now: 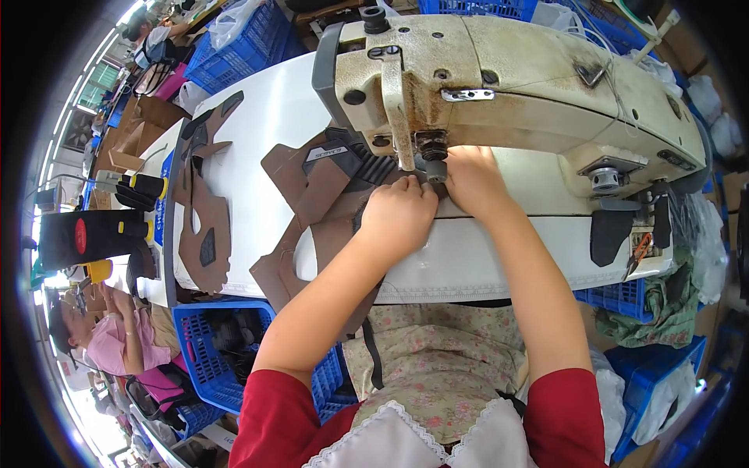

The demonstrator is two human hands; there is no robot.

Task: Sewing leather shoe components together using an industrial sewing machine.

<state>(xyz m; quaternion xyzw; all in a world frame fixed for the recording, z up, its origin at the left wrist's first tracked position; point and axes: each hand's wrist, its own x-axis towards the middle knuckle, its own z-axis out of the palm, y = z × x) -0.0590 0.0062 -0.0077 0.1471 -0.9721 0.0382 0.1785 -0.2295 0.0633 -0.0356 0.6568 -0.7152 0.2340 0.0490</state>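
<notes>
A white bench (265,117) fills the middle of the view, its near edge curving toward the person's lap. Around it is a crowded workroom: blue plastic crates (214,351) stand on the floor at near left and far behind the bench, windows run up the far left side, and another person in a pink top (117,347) sits low at the left edge.

A worn cream sewing machine (515,86) lies across the far right of the bench, its head reaching left to the needle area (429,152). A stack of brown cut pieces (204,210) lies on the left of the bench, well apart from the hands. A black flap (610,230) hangs off the bench edge at right, with green cloth (651,312) heaped below it.

The brown shoe upper (312,195) lies flat on the bench just left of the needle, with a black ribbed patch (367,168) at its far side. Its long axis runs from near left to far right, its far right end under the machine head and its near left end hanging over the bench edge.

The left hand (399,212) is curled, fingers bent down and pressing on the upper just near the needle. The right hand (474,181) lies just beside it, fingers tucked under the machine head against the same piece; how far they close cannot be told. The machine's arm hides the fingertips of both.
</notes>
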